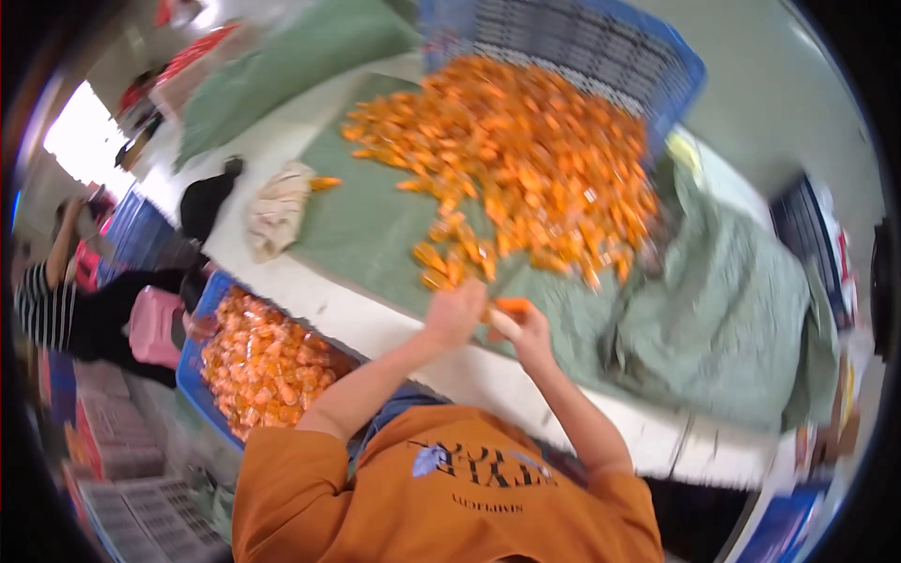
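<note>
A large heap of small, glossy orange pieces (pixel 535 159) spreads over a green woven sheet (pixel 352 235) on the white table. My left hand (pixel 457 311) is at the near tip of the heap, its fingers curled together beside a few loose pieces; what they hold, if anything, is hidden. Close to its right, my right hand (pixel 528 334) is closed on a small orange piece (pixel 511 305), with something pale at the thumb. The orange pieces are too small and blurred to name their kind.
A blue crate (pixel 690 70) lies tipped behind the heap. Another blue crate (pixel 192 375), full of orange pieces, stands left of me below the table edge. Crumpled green sacking (pixel 718 305) covers the table's right. A pale cloth bundle (pixel 280 211) lies left; a person (pixel 103 314) is beyond.
</note>
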The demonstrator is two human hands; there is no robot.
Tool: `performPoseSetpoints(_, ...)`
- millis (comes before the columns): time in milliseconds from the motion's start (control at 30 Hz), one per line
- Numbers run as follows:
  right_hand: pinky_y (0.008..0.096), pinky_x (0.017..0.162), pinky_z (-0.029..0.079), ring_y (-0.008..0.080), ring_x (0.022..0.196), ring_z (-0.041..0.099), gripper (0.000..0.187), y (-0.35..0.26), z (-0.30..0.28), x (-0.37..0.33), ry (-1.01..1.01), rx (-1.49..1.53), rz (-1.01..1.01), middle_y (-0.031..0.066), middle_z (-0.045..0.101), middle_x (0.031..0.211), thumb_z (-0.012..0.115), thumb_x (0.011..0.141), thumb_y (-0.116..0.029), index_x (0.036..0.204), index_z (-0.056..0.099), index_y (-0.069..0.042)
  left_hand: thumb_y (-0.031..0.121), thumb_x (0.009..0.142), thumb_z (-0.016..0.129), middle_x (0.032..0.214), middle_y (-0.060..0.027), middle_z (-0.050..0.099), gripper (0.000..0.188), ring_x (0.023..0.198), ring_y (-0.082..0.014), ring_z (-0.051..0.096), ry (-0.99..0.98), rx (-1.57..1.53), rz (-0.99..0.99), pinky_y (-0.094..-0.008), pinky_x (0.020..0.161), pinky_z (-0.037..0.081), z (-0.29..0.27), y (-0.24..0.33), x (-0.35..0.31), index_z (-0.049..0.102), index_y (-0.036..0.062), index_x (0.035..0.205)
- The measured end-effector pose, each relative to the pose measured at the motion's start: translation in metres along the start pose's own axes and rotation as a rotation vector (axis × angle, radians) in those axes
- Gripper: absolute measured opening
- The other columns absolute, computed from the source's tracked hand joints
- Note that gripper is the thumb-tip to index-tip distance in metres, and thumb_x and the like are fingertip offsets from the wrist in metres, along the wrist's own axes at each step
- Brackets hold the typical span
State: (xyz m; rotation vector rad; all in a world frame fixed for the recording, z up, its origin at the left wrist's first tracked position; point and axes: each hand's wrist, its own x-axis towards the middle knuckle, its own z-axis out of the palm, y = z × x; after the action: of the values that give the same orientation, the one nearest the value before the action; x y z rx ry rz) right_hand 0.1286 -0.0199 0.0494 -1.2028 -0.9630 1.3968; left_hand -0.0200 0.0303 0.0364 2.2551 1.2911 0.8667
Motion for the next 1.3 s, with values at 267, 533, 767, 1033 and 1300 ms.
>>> performPoseSetpoints(267,0.0389,0.076,0.047,0.0284,0.099,0.053,0.04,-0.02,-0.035,0.023,-0.204,-1.244,-0.779,0.0119,0.053,0.112,0.064,0.074,-0.019,0.108,0.051,-0.005,0.021,0.078,0.058,0.068,-0.008,0.054,0.019,0.063,-0.0195,0.054,-0.101,-0.358,-0.418,-0.0312,0.059,0.043,-0.057,-0.072,0.021,0.053,0.0029,0.076)
performPoseSetpoints(533,0.0391,0.075,0.043,0.0276,0.097,0.049,0.022,-0.006,-0.117,0.087,0.327,-1.804,-0.418,0.0103,0.051,0.093,0.052,0.073,-0.01,0.095,0.053,-0.008,0.011,0.068,0.057,0.079,-0.0131,0.058,0.023,0.074,-0.0311,0.058,-0.296,0.352,-0.054,-0.0397,0.063,0.045,-0.078,-0.044,0.049,0.049,0.0065,0.089)
performPoseSetpoints(767,0.0383,0.071,0.043,0.0239,0.089,0.051,0.017,0.009,-0.134,0.095,0.133,-1.883,-0.594,0.0066,0.051,0.091,0.053,0.072,-0.012,0.089,0.054,-0.011,0.009,0.068,0.055,0.085,-0.0109,0.06,0.026,0.079,-0.0312,0.059,-0.362,0.335,0.089,-0.0418,0.064,0.046,-0.048,-0.068,0.037,0.05,0.0107,0.094)
performPoseSetpoints(1033,0.0373,0.071,0.044,0.0251,0.089,0.052,0.018,-0.006,-0.145,0.082,0.098,-1.824,-0.551,0.0083,0.052,0.091,0.059,0.075,-0.011,0.092,0.053,-0.006,0.022,0.071,0.062,0.088,-0.0109,0.06,0.03,0.085,-0.0283,0.058,-0.47,0.207,0.013,-0.0376,0.068,0.046,-0.068,-0.054,0.031,0.055,0.0136,0.099)
performPoseSetpoints(1300,0.0261,0.074,0.044,0.0159,0.082,0.055,0.032,-0.016,-0.097,0.041,0.061,-0.206,-0.325,0.0037,0.054,0.095,0.062,0.07,0.005,0.1,0.053,-0.005,0.031,0.078,0.064,0.091,-0.0071,0.061,0.039,0.083,-0.0151,0.057,-0.306,-0.549,-0.194,-0.0281,0.072,0.044,-0.059,-0.03,0.038,0.055,0.0067,0.107)
